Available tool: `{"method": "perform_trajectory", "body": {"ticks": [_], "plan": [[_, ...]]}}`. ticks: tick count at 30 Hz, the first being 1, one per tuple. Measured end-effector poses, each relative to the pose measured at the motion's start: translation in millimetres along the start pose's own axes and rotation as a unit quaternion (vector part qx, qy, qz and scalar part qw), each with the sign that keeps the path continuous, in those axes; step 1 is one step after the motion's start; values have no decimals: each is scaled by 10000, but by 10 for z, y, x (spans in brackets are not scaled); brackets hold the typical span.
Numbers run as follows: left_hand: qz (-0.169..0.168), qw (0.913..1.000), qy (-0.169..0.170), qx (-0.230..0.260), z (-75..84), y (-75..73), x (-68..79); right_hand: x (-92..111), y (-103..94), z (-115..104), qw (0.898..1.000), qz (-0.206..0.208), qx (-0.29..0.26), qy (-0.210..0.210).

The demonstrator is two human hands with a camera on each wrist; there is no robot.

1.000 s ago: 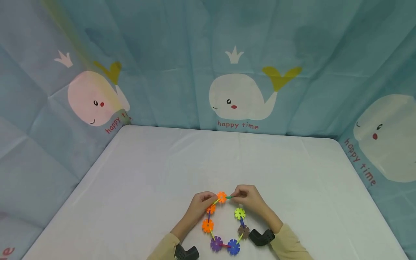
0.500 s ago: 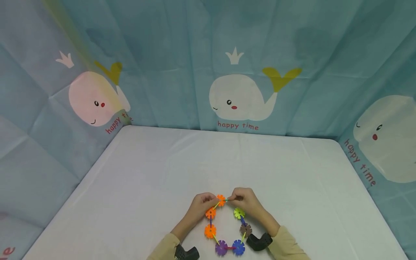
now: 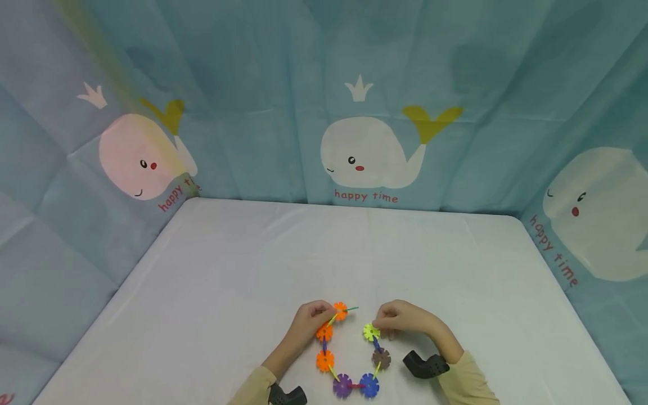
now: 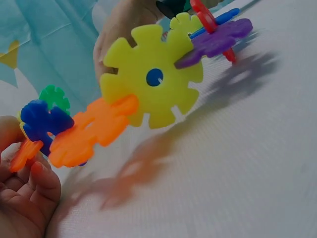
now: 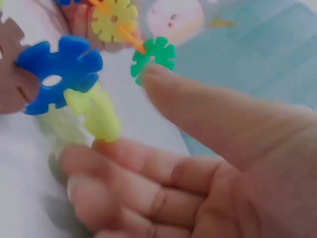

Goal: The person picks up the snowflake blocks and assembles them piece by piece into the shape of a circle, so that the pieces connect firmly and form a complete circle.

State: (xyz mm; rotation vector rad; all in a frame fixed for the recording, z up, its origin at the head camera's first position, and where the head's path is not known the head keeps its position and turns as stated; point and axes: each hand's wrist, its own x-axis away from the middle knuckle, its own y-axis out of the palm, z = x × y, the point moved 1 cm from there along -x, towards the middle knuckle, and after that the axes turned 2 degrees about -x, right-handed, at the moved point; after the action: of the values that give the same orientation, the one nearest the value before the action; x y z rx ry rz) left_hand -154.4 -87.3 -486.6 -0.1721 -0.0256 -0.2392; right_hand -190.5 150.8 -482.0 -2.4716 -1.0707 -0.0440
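Note:
Notched plastic flower discs, slotted together, form a curved chain with a gap between its two ends. At one end, near the orange disc point(image 3: 340, 311), my left hand point(image 3: 311, 322) pinches the chain between thumb and fingers. A green disc point(image 5: 153, 57) sticks out past that orange one. My right hand point(image 3: 405, 316) is at the other end, beside the yellow-green disc point(image 3: 372, 332). In the right wrist view its thumb stands apart from its fingers point(image 5: 148, 163), and the yellow-green disc point(image 5: 101, 119) meets the index fingertip. A blue disc point(image 5: 62, 74) adjoins it.
The chain's near side has a purple disc point(image 3: 342, 386) and a blue disc. It hovers or rests low over the white table point(image 3: 243, 270), casting shadows. A blue curtain point(image 3: 253, 112) printed with whales stands around the table. Black devices point(image 3: 426, 365) sit on both wrists.
My right hand has let go of the green disc and moved right and down to the yellow-green disc. My left hand keeps its pinch near the orange disc.

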Motion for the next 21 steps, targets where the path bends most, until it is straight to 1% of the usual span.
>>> {"method": "perform_trajectory", "body": {"ticks": [2, 3, 5, 8, 11, 14, 17, 21], "plan": [[-38, 10000, -43, 71, -7, -10, 1, -16, 4, 44, 9991, -294, -249, -183], [-65, 9999, -58, 103, -10, -11, 0, -31, 10, 66, 9982, -362, -379, -298], [-109, 9998, -83, 141, -12, -12, -3, -66, 18, 114, 9958, -345, -653, -538], [-159, 9998, -30, 97, -3, -10, -4, -106, 29, 166, 9907, -99, -1097, -794], [-209, 9997, 68, 63, 13, -10, -1, -132, 44, 192, 9824, 177, -1604, -939], [-262, 9995, 177, 22, 19, -13, 3, -149, 77, 200, 9744, 374, -1962, -1031], [-290, 9993, 218, -1, 11, -13, 5, -157, 118, 212, 9702, 542, -2071, -1137], [-331, 9991, 254, 2, -2, -5, 13, -159, 162, 240, 9706, 700, -2001, -1141]]}}
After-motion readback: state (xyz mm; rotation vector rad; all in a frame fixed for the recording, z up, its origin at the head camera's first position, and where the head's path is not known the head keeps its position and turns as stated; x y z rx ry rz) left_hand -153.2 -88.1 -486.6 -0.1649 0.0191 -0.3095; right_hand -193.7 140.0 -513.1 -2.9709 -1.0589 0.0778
